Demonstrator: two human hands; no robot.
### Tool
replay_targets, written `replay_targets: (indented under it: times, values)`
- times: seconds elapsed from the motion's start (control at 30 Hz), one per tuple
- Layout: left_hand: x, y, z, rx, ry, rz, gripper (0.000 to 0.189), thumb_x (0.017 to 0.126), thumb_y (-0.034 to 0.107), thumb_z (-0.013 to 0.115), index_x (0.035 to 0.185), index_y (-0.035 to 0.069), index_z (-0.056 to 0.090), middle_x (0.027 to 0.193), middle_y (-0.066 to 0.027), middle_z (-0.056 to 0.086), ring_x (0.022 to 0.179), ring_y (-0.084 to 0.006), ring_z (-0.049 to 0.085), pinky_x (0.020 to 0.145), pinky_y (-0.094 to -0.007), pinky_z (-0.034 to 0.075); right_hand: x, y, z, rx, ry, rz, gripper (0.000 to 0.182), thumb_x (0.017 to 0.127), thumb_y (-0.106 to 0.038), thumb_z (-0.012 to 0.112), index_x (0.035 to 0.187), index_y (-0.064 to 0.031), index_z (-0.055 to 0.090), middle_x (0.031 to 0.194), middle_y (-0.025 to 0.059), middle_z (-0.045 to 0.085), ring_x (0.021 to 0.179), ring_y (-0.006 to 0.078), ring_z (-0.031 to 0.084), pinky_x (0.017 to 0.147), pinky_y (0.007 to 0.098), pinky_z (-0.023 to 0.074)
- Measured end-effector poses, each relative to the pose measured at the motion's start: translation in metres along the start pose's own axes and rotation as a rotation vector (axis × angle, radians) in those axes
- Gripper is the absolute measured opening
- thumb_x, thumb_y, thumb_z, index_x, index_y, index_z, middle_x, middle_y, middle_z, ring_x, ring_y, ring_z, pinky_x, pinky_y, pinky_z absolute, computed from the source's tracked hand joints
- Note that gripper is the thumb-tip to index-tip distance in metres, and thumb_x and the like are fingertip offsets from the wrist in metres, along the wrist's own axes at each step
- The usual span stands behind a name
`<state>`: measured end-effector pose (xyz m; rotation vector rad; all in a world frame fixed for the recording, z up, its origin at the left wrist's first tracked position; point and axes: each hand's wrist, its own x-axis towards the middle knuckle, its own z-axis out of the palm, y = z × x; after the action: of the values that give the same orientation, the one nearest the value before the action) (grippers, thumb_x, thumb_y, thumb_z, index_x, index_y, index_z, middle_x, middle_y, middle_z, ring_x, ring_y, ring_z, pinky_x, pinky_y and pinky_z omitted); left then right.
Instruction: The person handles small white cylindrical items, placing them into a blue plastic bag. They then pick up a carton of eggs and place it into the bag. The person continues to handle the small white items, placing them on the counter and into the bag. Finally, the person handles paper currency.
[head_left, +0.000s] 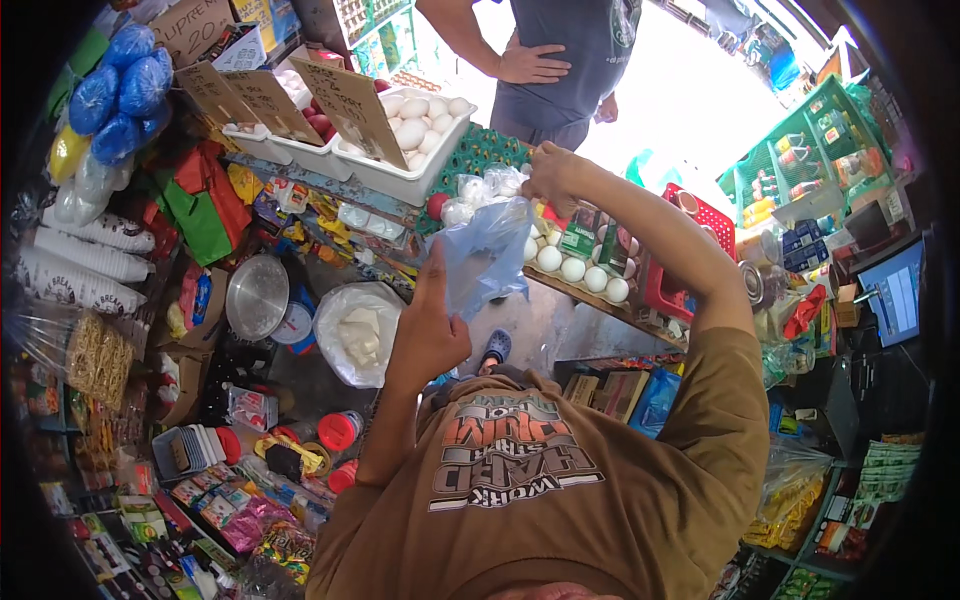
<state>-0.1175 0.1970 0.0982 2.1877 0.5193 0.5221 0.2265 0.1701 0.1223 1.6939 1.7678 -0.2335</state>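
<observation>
My left hand (431, 330) is raised in front of my chest, index finger extended along the edge of a thin blue plastic bag (487, 255). The bag hangs from that finger, its upper part spread. My right hand (556, 180) reaches over the counter with its fingers bent down beside small clear plastic bags of white contents (476, 191). Its fingertips are partly hidden, so I cannot tell whether they grip anything. Below that hand, white eggs (550, 259) sit in a tray with green packets (580, 232) on top.
White tubs of eggs (412, 180) with cardboard signs stand at the counter's left. A red plastic basket (709, 225) is on the right. Across the counter stands a person (566, 75), hand at the waist. A lined sack (356, 337) and a weighing scale (292, 322) are at my left.
</observation>
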Motion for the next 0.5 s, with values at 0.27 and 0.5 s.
replay_targets:
  times: [0.27, 0.5]
  values:
    - [0.017, 0.024, 0.008, 0.026, -0.119, -0.042, 0.107, 0.073, -0.001, 0.054, 0.156, 0.003, -0.013, 0.148, -0.043, 0.029, 0.12, -0.0528, 0.053, 0.09, -0.0473, 0.053, -0.145, -0.068, -0.043, 1.219, 1.17, 0.154, 0.065, 0.07, -0.013, 0.081, 0.126, -0.0041, 0.049, 0.104, 0.0118, 0.067, 0.096, 0.0331, 0.067, 0.087, 0.0451, 0.0515]
    - [0.012, 0.041, 0.018, -0.124, -0.051, 0.209, 0.108, 0.07, -0.004, 0.054, 0.155, -0.001, -0.012, 0.147, -0.0441, 0.027, 0.108, -0.0561, 0.059, 0.083, -0.0494, 0.056, -0.106, -0.22, 0.021, 1.562, 1.32, 0.375, 0.065, 0.076, -0.009, 0.079, 0.126, -0.0004, 0.04, 0.114, 0.0179, 0.059, 0.105, 0.0338, 0.062, 0.089, 0.042, 0.0509]
